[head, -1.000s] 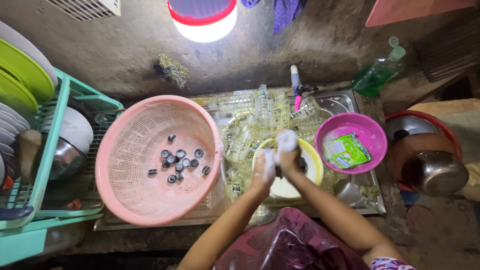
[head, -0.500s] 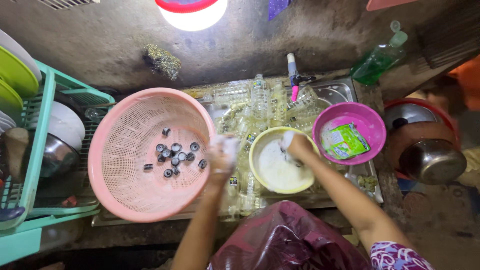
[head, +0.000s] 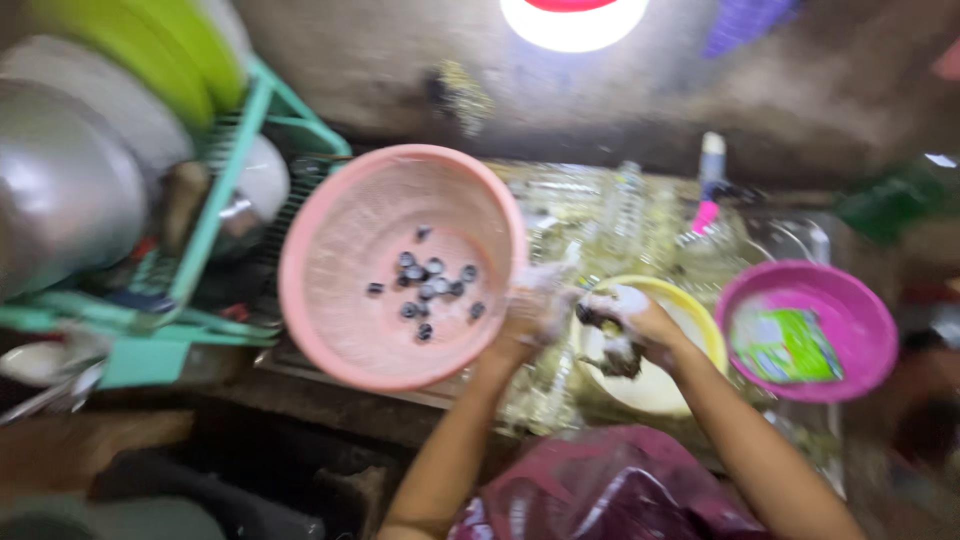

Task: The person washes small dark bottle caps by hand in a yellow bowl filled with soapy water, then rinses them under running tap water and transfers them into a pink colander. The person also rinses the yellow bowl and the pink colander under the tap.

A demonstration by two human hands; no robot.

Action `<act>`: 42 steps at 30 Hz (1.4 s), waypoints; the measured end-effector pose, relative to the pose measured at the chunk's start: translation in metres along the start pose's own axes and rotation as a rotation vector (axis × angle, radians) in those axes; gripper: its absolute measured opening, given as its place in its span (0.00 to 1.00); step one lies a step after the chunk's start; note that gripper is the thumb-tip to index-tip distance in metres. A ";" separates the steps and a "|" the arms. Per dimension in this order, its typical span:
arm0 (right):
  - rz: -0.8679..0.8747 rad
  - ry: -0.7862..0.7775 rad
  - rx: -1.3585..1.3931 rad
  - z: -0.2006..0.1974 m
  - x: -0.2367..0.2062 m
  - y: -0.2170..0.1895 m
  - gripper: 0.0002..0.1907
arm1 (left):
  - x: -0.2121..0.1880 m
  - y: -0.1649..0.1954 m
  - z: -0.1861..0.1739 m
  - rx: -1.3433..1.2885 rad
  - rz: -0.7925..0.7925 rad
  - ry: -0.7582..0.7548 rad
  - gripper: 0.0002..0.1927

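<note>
My left hand (head: 535,312) is covered in foam and sits just off the right rim of a pink perforated basket (head: 330,300). Several small dark caps (head: 425,290) lie in the basket's bottom. Blur hides whether this hand holds anything. My right hand (head: 640,318), also soapy, grips a dark scrubbing pad (head: 612,358) over a yellow bowl (head: 700,325) with white suds inside. The two hands almost touch above the sink.
A teal dish rack (head: 215,215) at the left holds green plates (head: 150,55) and metal bowls (head: 60,190). A purple bowl (head: 860,320) with a green packet stands at the right. Clear glasses (head: 620,205) and a pink-handled brush (head: 708,185) crowd the sink behind. A bright lamp (head: 572,20) hangs above.
The camera has moved closer and shifted left, blurring the view. My left hand has come back from the basket rim toward my right hand, which now shows the dark pad at the bowl's left edge.
</note>
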State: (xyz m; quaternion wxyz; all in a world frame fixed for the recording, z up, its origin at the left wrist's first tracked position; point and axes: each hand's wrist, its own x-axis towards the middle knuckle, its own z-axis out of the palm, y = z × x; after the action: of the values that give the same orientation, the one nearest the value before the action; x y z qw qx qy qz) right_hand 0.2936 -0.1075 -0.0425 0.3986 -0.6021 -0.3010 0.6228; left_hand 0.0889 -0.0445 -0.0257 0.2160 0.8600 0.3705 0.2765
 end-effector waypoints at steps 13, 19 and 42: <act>-1.115 0.100 -0.810 0.038 -0.031 -0.028 0.15 | 0.025 -0.046 0.063 -1.214 -0.802 -0.267 0.20; -0.337 -0.124 0.480 0.015 -0.016 -0.035 0.10 | 0.029 -0.012 0.072 -1.471 -0.703 -0.018 0.22; -0.653 0.530 -0.333 0.025 -0.032 0.005 0.15 | 0.007 0.050 0.055 -1.634 -0.914 -0.365 0.14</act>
State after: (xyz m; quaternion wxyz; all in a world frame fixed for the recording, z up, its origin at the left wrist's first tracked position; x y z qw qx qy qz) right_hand 0.2666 -0.1349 -0.0276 0.5353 -0.6703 -0.4586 0.2319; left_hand 0.1538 -0.0797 -0.0359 0.8917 0.2451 0.3236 0.2000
